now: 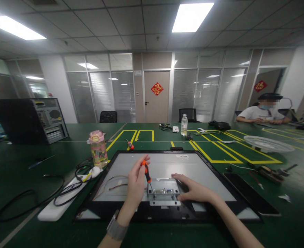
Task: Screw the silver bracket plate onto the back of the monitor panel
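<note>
A flat display panel (116, 172) in a black frame lies back side up on the green table. Near its front edge sits a metal bracket (164, 203) with a row of video ports. My left hand (138, 175), a watch on its wrist, is closed on an orange and black screwdriver (147, 172). The screwdriver's shaft points down, and its tip is at the left part of the bracket. My right hand (193, 189) rests at the bracket's right side, thumb and fingers apart, touching it. A thin cable (117, 186) runs across the panel left of the bracket.
Left stand a pink-lidded bottle (99, 151), a white power strip (61, 199) with black cables and a computer case (30, 120). Right lie a black slab (250, 193) and a round white rack (269, 143). A water bottle (184, 125) stands behind. Another person (264, 112) sits far right.
</note>
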A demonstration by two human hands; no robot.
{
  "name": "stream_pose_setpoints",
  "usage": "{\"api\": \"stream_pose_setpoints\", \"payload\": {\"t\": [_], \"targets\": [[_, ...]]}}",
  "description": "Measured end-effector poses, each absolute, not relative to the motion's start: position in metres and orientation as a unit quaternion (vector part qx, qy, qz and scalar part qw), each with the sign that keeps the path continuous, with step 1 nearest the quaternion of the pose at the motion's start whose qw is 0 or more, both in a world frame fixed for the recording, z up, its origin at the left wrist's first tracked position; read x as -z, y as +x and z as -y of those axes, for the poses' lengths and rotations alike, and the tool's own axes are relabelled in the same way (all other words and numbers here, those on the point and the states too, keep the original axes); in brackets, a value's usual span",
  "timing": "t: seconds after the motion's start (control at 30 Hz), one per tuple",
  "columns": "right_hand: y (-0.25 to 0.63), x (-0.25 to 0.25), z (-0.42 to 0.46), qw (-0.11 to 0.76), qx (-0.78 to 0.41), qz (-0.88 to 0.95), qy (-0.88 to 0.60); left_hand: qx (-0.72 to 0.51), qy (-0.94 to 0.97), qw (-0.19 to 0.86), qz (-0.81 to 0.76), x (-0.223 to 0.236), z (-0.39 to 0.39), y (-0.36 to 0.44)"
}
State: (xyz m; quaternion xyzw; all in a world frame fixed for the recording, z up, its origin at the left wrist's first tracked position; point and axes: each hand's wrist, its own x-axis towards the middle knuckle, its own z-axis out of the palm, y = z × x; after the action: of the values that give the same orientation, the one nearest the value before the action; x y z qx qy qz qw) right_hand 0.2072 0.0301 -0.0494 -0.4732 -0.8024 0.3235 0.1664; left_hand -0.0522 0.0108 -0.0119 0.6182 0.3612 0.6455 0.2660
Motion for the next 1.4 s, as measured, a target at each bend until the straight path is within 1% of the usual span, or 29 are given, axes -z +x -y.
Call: {"api": "stream_pose_setpoints", "payload": {"t": [0.07, 0.2, 0.27, 0.43, 0.5, 0.7, 0.93, 1.1, 1.17, 1.3, 1.4], "targets": [[0.2069, 0.0493, -0.03, 0.167, -0.325, 0.802, -0.472, -0.642, 0.616, 0.267, -0.369, 0.0124, -0.0106, -0.0504], [0.2066, 0.0496, -0.0298, 0.167, -0.327, 0.802, -0.471, -0.642, 0.629, 0.175, -0.402, 0.0118, -0.0088, -0.0489], [0.2069, 0.0502, -0.0298, 0.167, -0.325, 0.803, -0.471, -0.644, 0.63, 0.156, -0.404, 0.01, -0.007, -0.0499], [0.2072, 0.0505, -0.0299, 0.166, -0.322, 0.803, -0.473, -0.645, 0.63, 0.231, -0.365, 0.0078, -0.0053, -0.0514], [0.2068, 0.0497, -0.0297, 0.167, -0.322, 0.802, -0.475, -0.636, 0.631, 0.246, -0.37, 0.0086, -0.0059, -0.0506], [0.2063, 0.0484, -0.0292, 0.17, -0.324, 0.803, -0.47, -0.623, 0.657, 0.186, -0.382, 0.0087, -0.0046, -0.0503], [0.2068, 0.0485, -0.029, 0.171, -0.322, 0.802, -0.472, -0.633, 0.65, 0.204, -0.368, 0.0075, -0.0052, -0.0493], [0.2063, 0.0476, -0.0286, 0.169, -0.326, 0.803, -0.47, -0.63, 0.664, 0.131, -0.382, 0.0077, -0.0067, -0.049], [0.2064, 0.0478, -0.0286, 0.171, -0.325, 0.804, -0.468, -0.632, 0.663, 0.136, -0.378, 0.0075, -0.0059, -0.0498], [0.2062, 0.0477, -0.0282, 0.169, -0.327, 0.8, -0.474, -0.635, 0.655, 0.196, -0.359, 0.0083, -0.0052, -0.0501], [0.2057, 0.0468, -0.0282, 0.171, -0.326, 0.801, -0.472, -0.632, 0.655, 0.184, -0.371, 0.0086, -0.0057, -0.0488]]}}
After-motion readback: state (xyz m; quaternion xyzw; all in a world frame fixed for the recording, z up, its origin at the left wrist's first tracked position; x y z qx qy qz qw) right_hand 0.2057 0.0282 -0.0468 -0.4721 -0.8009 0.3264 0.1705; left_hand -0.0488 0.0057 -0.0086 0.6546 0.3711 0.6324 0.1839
